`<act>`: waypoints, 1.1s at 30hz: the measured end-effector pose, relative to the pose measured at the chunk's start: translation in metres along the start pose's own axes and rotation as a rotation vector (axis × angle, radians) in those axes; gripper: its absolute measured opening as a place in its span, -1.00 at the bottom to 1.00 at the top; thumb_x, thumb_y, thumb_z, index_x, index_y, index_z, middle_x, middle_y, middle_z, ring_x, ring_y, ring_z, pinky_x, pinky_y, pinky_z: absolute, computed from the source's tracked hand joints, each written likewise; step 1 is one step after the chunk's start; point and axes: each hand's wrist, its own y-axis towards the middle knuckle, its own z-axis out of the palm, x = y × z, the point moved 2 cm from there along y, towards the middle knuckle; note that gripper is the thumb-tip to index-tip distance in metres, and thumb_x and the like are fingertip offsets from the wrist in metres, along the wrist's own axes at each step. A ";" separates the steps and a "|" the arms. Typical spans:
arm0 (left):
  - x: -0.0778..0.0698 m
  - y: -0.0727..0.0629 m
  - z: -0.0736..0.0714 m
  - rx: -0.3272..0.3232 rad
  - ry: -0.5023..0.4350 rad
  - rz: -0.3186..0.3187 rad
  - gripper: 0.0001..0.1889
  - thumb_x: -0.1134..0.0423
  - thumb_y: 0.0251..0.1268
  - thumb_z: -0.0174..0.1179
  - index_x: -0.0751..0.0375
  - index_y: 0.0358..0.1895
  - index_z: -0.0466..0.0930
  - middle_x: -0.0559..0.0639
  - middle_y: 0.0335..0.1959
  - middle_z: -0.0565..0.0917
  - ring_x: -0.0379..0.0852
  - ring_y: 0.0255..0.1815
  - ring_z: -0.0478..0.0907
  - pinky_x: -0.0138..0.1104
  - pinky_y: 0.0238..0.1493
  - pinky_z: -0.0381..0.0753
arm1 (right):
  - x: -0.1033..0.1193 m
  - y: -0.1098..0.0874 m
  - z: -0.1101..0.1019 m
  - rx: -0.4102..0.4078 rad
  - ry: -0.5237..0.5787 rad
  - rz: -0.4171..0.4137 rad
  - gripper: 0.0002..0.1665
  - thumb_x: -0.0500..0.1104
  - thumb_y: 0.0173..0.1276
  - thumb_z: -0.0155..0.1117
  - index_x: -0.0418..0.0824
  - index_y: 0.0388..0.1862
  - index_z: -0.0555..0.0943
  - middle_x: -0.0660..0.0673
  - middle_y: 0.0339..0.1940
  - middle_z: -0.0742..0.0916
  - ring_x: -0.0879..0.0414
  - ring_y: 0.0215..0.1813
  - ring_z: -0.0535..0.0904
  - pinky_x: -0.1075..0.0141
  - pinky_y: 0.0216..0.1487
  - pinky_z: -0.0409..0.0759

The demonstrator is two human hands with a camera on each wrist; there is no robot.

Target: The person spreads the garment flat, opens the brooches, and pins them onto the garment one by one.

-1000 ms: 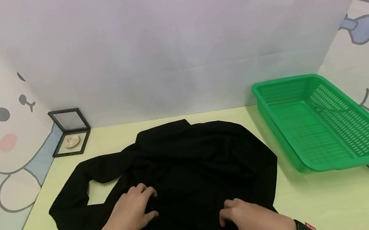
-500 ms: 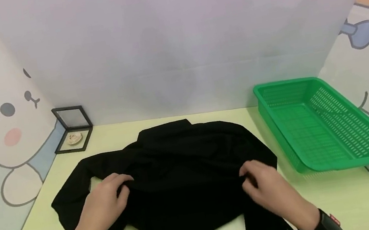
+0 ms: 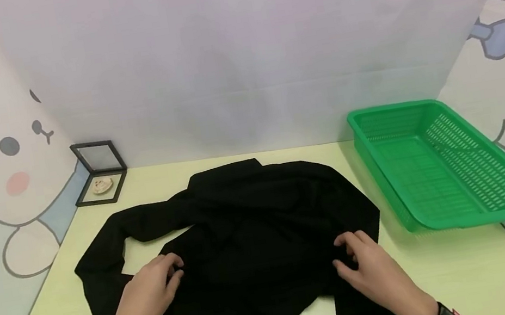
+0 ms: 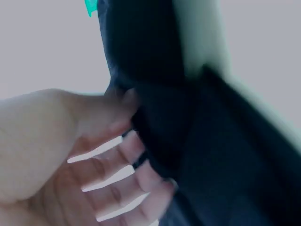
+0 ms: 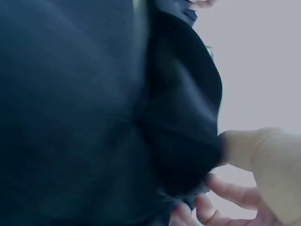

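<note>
A black long-sleeved top (image 3: 253, 223) lies spread on the table, its collar end toward the back wall. One sleeve bends round at the left; the other runs down beneath my right forearm. My left hand (image 3: 142, 293) pinches the left edge of the body, with thumb on one side and fingers on the other in the left wrist view. Across from it, my right hand (image 3: 374, 270) pinches the cloth at the right side. In the right wrist view the thumb meets a fold of the fabric (image 5: 183, 117), the fingertips curling in below it.
A green plastic basket (image 3: 387, 191) stands at the right, beside the back wall. At the back left, a black-framed case (image 3: 96, 202) stands with its lid raised and holds a small pale shell-like piece (image 3: 102, 185). Printed walls enclose the pale yellow table (image 3: 449, 269).
Both hands have moved outward and away from the body, then settled slightly lower on the cloth. The lower part of the top was drawn up, and a gap shows between left sleeve and body.
</note>
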 end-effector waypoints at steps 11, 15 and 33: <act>-0.005 0.003 0.011 0.060 0.070 0.147 -0.54 0.08 0.14 0.54 0.01 0.11 0.64 -0.08 -0.07 0.64 -0.07 -0.09 0.63 -0.18 -0.04 0.64 | -0.013 -0.014 0.005 0.289 0.014 0.250 -0.63 -0.10 0.19 0.60 -0.13 -0.15 0.60 -0.04 -0.65 0.52 0.10 -0.59 0.43 0.27 -0.53 0.37; -0.007 0.004 0.004 0.027 0.083 0.119 -0.74 0.31 0.22 0.46 0.00 -0.07 0.66 -0.12 -0.28 0.62 -0.17 -0.35 0.52 -0.25 -0.29 0.53 | -0.012 -0.011 -0.007 0.354 -0.005 0.243 -0.77 -0.19 0.21 0.55 -0.11 -0.27 0.62 -0.02 -0.62 0.56 0.10 -0.56 0.47 0.23 -0.46 0.42; 0.011 -0.026 -0.032 0.627 -0.488 0.262 -0.67 0.53 0.21 0.22 0.08 -0.08 0.79 -0.27 -0.65 0.48 -0.40 -0.64 0.14 -0.41 -0.52 0.27 | -0.022 -0.012 -0.074 -0.017 -0.019 -0.344 -0.55 -0.56 0.06 0.29 0.03 -0.42 0.74 0.20 -0.40 0.53 0.46 -0.46 0.30 0.44 -0.49 0.37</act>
